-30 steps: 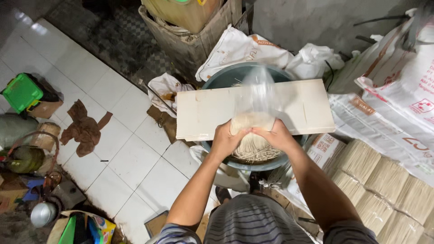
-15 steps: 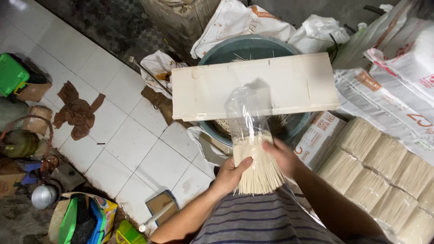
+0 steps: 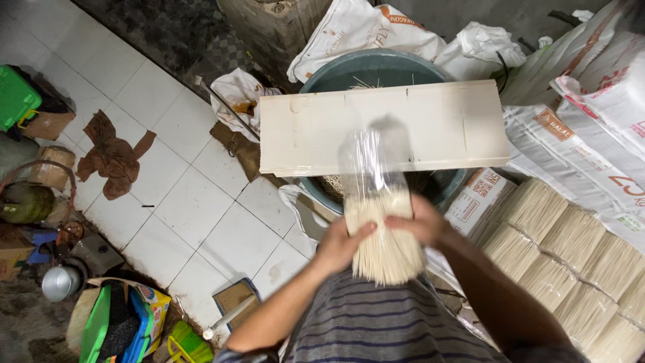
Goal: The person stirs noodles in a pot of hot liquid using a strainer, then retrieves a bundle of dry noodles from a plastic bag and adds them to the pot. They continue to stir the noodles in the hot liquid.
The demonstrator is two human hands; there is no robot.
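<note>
Both clasped round a noodle bundle (image 3: 384, 236) in a clear bag (image 3: 373, 161): left hand (image 3: 341, 245) on its left side, right hand (image 3: 418, 224) on its right. Held upright above the lap, just before the board (image 3: 443, 128) across the basin (image 3: 356, 66). Bagged bundles (image 3: 571, 255) stacked at right.

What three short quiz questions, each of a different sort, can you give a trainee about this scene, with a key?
1. True or false: both hands grip the noodle bundle at once.
2. Where does the white board lie? A) on the tiled floor B) across the basin C) on the stacked noodle packs
3. Fill in: the clear plastic bag covers the bundle's ____ end, the one away from the person.

Key:
1. True: left hand and right hand hold it.
2. B
3. far
</note>
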